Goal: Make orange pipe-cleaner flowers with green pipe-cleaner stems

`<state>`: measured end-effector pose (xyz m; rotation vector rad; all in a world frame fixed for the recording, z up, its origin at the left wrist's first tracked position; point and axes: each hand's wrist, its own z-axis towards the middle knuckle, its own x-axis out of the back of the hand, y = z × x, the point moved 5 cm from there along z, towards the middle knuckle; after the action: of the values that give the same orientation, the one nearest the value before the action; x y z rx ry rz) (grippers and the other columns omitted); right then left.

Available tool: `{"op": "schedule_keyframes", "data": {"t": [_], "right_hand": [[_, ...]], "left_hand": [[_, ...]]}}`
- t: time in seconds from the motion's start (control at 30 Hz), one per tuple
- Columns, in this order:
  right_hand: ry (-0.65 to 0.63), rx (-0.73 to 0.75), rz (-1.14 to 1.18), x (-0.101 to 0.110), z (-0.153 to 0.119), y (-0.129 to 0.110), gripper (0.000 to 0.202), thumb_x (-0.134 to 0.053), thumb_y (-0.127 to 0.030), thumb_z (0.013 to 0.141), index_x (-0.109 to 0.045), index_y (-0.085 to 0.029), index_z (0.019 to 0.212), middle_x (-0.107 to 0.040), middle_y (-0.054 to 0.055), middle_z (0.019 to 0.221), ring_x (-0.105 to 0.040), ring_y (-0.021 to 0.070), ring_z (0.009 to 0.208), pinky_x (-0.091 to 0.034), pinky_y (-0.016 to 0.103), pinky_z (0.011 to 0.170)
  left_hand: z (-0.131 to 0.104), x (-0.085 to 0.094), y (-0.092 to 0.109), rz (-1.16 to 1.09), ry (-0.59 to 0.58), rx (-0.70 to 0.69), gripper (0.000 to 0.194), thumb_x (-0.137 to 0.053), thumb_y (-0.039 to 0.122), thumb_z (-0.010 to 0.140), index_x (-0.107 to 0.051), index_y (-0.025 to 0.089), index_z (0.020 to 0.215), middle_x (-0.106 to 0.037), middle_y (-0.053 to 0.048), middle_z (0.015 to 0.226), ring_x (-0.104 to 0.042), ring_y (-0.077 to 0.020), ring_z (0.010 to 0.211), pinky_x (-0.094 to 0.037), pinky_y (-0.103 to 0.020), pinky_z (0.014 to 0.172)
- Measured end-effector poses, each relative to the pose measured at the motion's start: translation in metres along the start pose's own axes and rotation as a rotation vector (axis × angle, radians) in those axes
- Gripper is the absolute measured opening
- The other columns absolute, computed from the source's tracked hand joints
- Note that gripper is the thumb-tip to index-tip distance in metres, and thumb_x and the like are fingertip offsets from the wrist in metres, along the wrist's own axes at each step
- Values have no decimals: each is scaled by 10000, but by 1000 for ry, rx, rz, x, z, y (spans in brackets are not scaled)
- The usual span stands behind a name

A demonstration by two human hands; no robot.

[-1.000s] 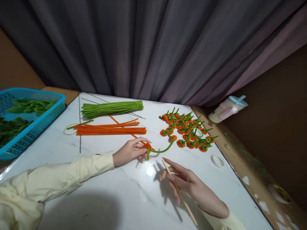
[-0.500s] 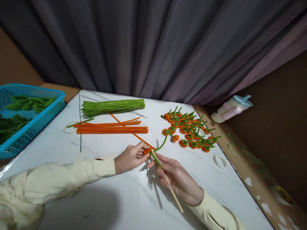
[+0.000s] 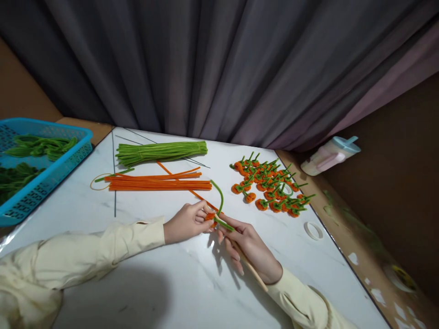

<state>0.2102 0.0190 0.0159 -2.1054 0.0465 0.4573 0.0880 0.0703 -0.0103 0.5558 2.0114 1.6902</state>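
Pinched in my left hand point(image 3: 187, 224) is a small orange pipe-cleaner piece point(image 3: 210, 216), mostly covered by the fingers. A green pipe cleaner point(image 3: 221, 197) meets it, one end curving up and the other lying toward my right fingers. My right hand point(image 3: 257, 253) is closed around a thin wooden stick point(image 3: 254, 274), whose tip touches the green pipe cleaner beside the orange piece. Beyond my hands lie a bundle of orange pipe cleaners point(image 3: 159, 183) and a bundle of green pipe cleaners point(image 3: 161, 151).
Many small orange pumpkin-like pieces with green stems point(image 3: 270, 185) are clustered at the right. A roll of white tape point(image 3: 313, 230) lies near the table's right edge, with a tumbler point(image 3: 329, 155) farther back. A blue basket point(image 3: 51, 180) of green pieces stands left.
The green pipe cleaner's upper end has swung left and its lower end has turned toward my right fingers. My right hand has rotated, and the stick now lies at a flatter slant.
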Motion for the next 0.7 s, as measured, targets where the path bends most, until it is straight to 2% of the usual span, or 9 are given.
{"op": "schedule_keyframes", "data": {"t": [0.1,0.23,0.4,0.57,0.7], "right_hand": [[-46,11,-185,1,0,-1,194,-559,-315,816,-596,-142,897,-517,-62,539,-370,37,299,-357,173,272],[-74,43,-532,2,-1,-5,260,-401,-330,899,-471,-180,698,-410,-88,350,-407,69,257,-282,153,276],[-134,178,-916,-2,-2,-21,198,-343,-190,888,-398,-194,697,-403,-89,407,-423,63,283,-299,151,315],[-182,325,-1143,-6,0,-38,213,-323,-13,798,-361,-189,684,-391,-73,515,-416,49,363,-328,161,406],[-204,409,-1235,-8,-1,-50,249,-314,49,743,-433,-169,761,-390,-54,588,-386,60,448,-321,169,460]], "left_hand": [[1,1,0,-59,0,59,234,-665,227,720,-449,145,758,-661,-37,702,-690,-192,703,-565,-278,644],[4,1,1,-176,-54,126,269,-702,256,697,-500,122,814,-675,-54,707,-694,-208,677,-553,-269,632],[4,4,7,-286,-127,170,242,-705,256,708,-539,115,814,-680,-66,755,-694,-233,687,-548,-313,660],[9,10,4,-421,-190,215,184,-658,209,733,-589,91,856,-696,-121,812,-690,-246,761,-521,-318,739],[15,10,1,-613,-265,284,294,-569,350,792,-606,73,884,-699,-167,831,-685,-259,766,-528,-312,678]]}}
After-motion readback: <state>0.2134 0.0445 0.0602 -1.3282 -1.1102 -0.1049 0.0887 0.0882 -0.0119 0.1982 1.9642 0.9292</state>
